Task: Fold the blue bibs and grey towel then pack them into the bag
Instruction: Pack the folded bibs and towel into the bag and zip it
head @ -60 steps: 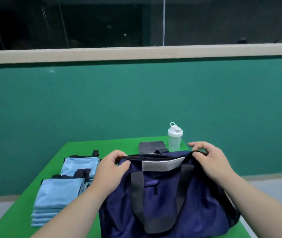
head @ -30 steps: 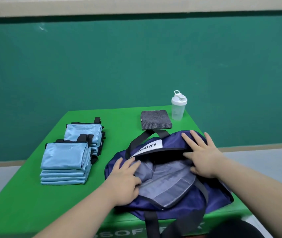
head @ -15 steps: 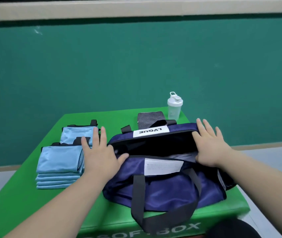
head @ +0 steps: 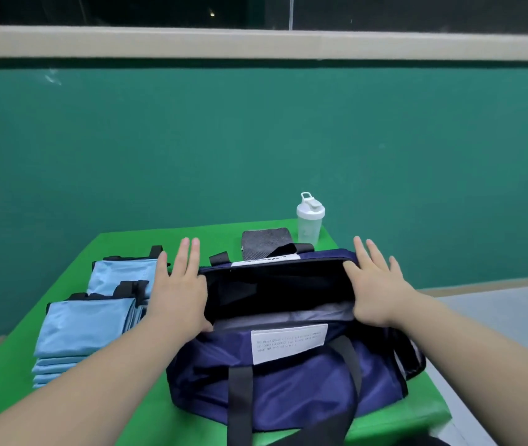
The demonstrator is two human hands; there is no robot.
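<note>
Bibs point(head: 86, 323) left of bag point(head: 288, 375)

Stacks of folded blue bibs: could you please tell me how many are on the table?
2. The near stack lies left of the bag; the far stack sits just behind it, its right edge hidden by the left hand. Any inside the bag would be hidden.

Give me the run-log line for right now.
bag open | left hand flat on its left end | right hand flat on its right end | bibs stacked outside, left | towel folded behind bag
</note>
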